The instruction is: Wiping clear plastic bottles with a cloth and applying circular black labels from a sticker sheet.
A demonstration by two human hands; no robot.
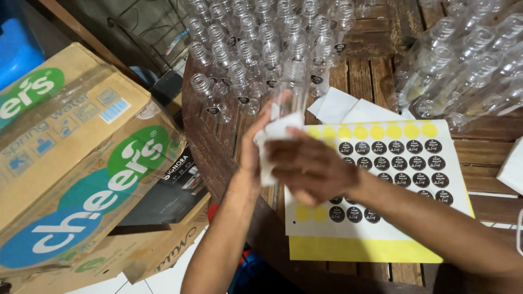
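Head view: looking down on a dark slatted wooden worktop; landmark for all positions is the sticker sheet, white on a yellow backing, rows of round dark labels, several spots already bare.
Bottle in hand: one clear plastic bottle, upright, open neck up, just off the sheet's upper-left corner.
Left hand: left hand wrapped round the lower part of the bottle, fingers closed on it, at the sheet's left edge.
Right hand: right hand pressing a white cloth against the bottle's side, fingers clenched on the cloth, over the sheet's left portion.
Labelled bottles: standing group of bottles, each with a dark round sticker, beyond the sheet's top-left.
Loose bottles: pile lying on their sides, beyond the sheet's top-right.
Paper scraps: white pieces touching the sheet's top edge.
Cartons: printed cardboard boxes well left of the sheet, off the worktop.
Risk 1: thin bottle wall could buckle if squeezed hard while rubbing.
Risk 2: right forearm lies across the sheet; a drag could lift or crease stickers.
Risk 3: a slip of the held bottle toward the standing group could topple several; they stand close together.
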